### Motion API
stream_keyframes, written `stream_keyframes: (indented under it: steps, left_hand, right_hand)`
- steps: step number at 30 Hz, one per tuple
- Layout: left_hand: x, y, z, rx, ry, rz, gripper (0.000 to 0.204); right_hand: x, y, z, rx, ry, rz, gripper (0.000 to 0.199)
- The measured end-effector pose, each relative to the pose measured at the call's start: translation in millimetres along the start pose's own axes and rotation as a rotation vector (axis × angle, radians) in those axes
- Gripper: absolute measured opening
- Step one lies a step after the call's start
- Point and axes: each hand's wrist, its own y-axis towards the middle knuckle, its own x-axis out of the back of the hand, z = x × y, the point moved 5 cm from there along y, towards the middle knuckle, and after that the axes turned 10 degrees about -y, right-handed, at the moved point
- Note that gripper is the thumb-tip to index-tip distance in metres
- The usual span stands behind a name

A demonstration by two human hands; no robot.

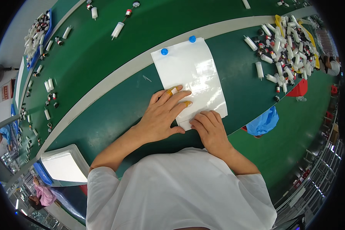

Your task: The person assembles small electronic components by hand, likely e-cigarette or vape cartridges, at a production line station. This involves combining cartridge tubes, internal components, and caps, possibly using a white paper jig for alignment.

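A stack of glossy white sheets (205, 76) lies on the green table, its far corners under two blue round knobs (164, 51). My left hand (161, 113) rests on the stack's left side with its fingers spread; yellowish tape wraps two of them. At the near edge, the bent fingers of my right hand (211, 128) are close together on the edge of the sheets. The layers are slightly offset there. What is between the right thumb and fingers is partly hidden.
A large pile of white cylindrical parts with black and red ends (287, 53) lies at the right. A stack of white sheets (67, 165) sits at the left, near a blue tray (43, 173). Similar parts (118, 30) are scattered along the green belt. A blue bag (263, 122) hangs beyond the table's right edge.
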Motion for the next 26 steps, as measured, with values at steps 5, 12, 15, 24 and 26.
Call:
stream_keyframes:
  steps: [5,12,15,24,26]
  left_hand:
    - [-3,3,3,0.044,-0.013,0.024,0.078]
    - [-4,7,5,0.057,-0.029,0.03,0.076]
    - [-4,8,4,0.058,-0.02,0.041,0.077]
    - [-14,-2,-1,-0.177,-0.057,0.087,0.023]
    - [-19,-1,-8,-0.188,-0.028,0.149,0.025]
  right_hand:
    - [-4,3,-11,0.0,0.147,0.084,0.034]
    - [2,-4,-14,-0.019,-0.035,-0.045,0.029]
    - [4,-9,-15,0.034,-0.029,0.026,0.031]
    - [-1,-7,-35,-0.017,0.234,0.077,0.027]
    - [-6,-3,-36,-0.093,0.253,0.17,0.031]
